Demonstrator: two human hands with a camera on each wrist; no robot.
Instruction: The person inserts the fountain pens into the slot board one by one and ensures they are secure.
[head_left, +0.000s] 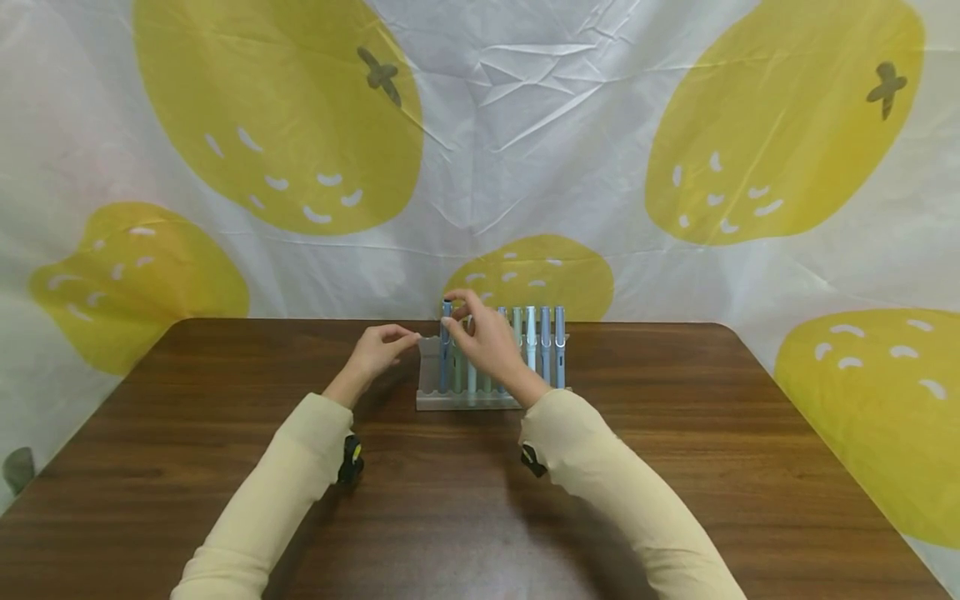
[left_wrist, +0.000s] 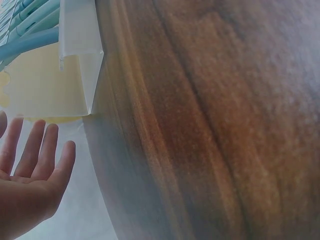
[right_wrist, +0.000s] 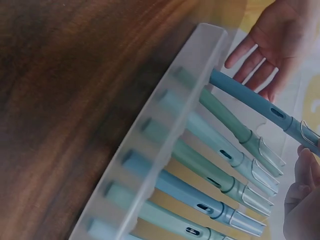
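Observation:
A clear pen stand [head_left: 431,402] holds a row of upright blue and green pens with clips. At its left end, my right hand [head_left: 483,337] pinches the top of a dark blue pen [right_wrist: 255,102] between thumb and fingers. This pen's lower end is at the rim of the front ledge, while the other pens' ends show through the frosted plastic. My left hand [head_left: 377,354] has its thumb and index fingertip together at the stand's upper left corner. Its other fingers extend fairly straight beside the back panel [left_wrist: 45,85] in the left wrist view.
The stand sits near the far edge of a dark wooden table [head_left: 420,508]. Behind the table hangs a white cloth [head_left: 465,167] with large yellow fruit prints. Black wrist devices [head_left: 350,458] are on both sleeves.

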